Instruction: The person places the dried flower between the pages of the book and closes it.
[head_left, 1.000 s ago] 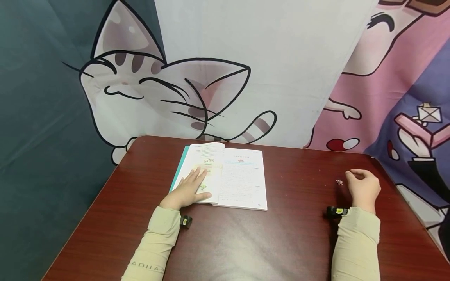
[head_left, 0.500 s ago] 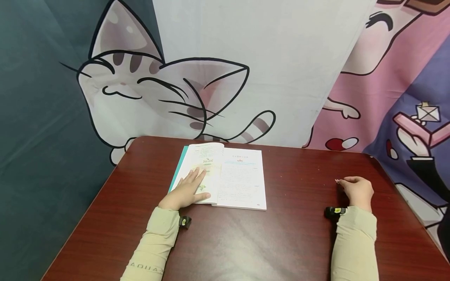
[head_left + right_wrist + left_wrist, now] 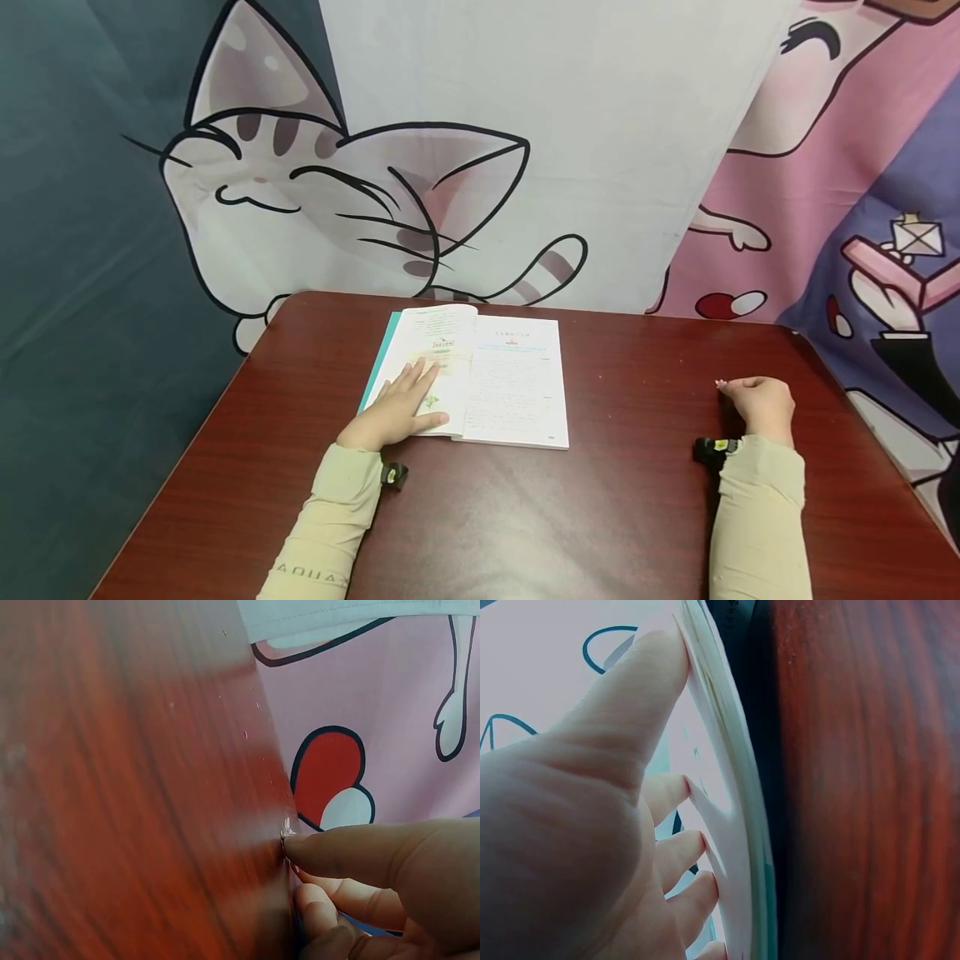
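Observation:
An open book [image 3: 517,383] with a teal cover edge lies on the table. Spread fingers of my left hand [image 3: 392,412] press its left page. In the left wrist view the book's page edges [image 3: 735,735] curve past the thumb, and the fingertips rest on the paper. Far to the right, my right hand [image 3: 763,407] pinches a tiny shiny, star-like piece [image 3: 720,384] between thumb and fingertips at the tabletop. The right wrist view shows that glittering piece [image 3: 286,827] poking out beyond the fingertips, most of it hidden by them.
The reddish-brown wooden table [image 3: 600,517] has a few tiny specks near its right side. Behind its far edge hangs a cloth backdrop [image 3: 615,150] with cartoon cat drawings. A small black camera [image 3: 714,450] sits at the right wrist.
My right hand has moved left and slightly down to the tiny star-like piece and taken hold of it. My left hand stays on the page.

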Demonstrator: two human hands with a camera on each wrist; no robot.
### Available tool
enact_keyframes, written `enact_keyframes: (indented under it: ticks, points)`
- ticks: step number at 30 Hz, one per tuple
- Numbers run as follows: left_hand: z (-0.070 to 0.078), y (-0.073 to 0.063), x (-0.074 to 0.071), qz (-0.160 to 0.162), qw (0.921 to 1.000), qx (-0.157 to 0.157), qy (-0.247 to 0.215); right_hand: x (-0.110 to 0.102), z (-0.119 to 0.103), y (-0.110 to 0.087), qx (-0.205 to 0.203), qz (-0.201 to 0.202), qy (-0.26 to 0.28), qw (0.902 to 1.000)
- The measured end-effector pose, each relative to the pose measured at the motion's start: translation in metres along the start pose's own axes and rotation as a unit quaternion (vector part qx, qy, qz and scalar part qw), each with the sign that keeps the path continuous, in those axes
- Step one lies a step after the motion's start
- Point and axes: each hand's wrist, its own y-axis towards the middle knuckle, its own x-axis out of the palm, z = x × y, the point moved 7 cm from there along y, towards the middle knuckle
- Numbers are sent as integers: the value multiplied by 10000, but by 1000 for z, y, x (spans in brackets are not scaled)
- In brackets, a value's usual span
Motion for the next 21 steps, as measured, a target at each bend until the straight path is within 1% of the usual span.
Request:
enact_keyframes:
  ticks: [9,11,17,21]
  points:
    - [1,0,-1,-10,10000,-9,-51,4,-7,0,-212,144,-9,9997]
    - [1,0,-1,-15,10000,-13,-64,5,-11,-1,-215,58,90,9997]
    - [1,-1,-2,17,10000,5,-44,15,-29,-7,-252,-462,599,9968]
    - [1,-1,-2,44,10000,25,14,21,-44,-11,-383,-566,740,9949]
